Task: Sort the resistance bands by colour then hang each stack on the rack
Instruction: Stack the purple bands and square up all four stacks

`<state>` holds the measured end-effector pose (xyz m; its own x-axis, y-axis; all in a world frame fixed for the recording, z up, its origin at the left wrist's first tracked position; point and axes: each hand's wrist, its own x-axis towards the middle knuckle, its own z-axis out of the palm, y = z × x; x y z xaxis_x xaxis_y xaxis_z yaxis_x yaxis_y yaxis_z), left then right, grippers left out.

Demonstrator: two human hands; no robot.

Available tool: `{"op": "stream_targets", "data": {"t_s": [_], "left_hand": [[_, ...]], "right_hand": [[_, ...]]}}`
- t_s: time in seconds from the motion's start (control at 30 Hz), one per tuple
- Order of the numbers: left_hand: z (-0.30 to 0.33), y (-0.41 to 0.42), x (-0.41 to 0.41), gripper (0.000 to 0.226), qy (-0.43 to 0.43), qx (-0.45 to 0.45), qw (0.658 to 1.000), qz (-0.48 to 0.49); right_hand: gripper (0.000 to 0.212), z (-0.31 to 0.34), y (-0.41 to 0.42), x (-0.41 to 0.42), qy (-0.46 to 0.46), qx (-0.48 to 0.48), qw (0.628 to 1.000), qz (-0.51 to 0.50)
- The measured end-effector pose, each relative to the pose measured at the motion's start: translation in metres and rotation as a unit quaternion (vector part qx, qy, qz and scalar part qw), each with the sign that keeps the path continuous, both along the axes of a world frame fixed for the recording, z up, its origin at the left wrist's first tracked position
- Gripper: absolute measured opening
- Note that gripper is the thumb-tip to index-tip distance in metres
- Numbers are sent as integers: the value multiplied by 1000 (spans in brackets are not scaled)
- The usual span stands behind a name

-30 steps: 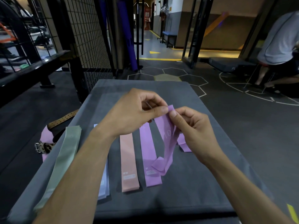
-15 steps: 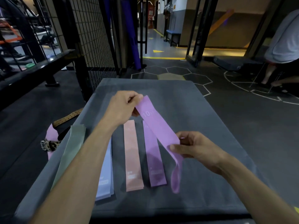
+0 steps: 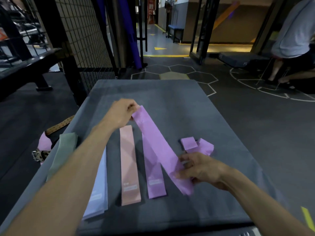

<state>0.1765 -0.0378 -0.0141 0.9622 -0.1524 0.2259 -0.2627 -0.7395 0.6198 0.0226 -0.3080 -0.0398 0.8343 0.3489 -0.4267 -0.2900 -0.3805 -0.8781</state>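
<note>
- Step in hand: sorting by colour. The held purple band [image 3: 158, 145] is stretched flat above the grey mat [image 3: 221, 120], slanting over the far end of the laid purple band [image 3: 153, 172]; likely about to join it.
- Left hand [image 3: 121, 113] pinches the held band's far end, fingers curled, forearm reaching forward over the light blue band [image 3: 98, 193].
- Right hand [image 3: 199, 169] grips the near end, thumb on top, wrist low over the mat.
- Sorted so far, side by side: green band [image 3: 63, 154] at the left edge, light blue, pink band [image 3: 129, 167], purple.
- A crumpled purple band [image 3: 197, 144] lies just beyond the right hand, unsorted.
- Next move calls for squaring the held band to the laid one, lowering both ends together. No stack hung yet.
</note>
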Motion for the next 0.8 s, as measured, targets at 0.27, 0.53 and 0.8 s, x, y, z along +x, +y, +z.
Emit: {"op": "stream_targets", "data": {"t_s": [0.27,0.53,0.8], "left_hand": [[-21,-14,54,17,14,133,989,-62],[-57,-23,72,12,27,174,976,-125],[-84,-23,91,22,35,203,974,-95]], "right_hand": [[10,-14,32,-8,40,-8,999,27],[45,-33,69,-4,11,-99,995,-3],[61,-41,71,-1,-45,-128,990,34]]}}
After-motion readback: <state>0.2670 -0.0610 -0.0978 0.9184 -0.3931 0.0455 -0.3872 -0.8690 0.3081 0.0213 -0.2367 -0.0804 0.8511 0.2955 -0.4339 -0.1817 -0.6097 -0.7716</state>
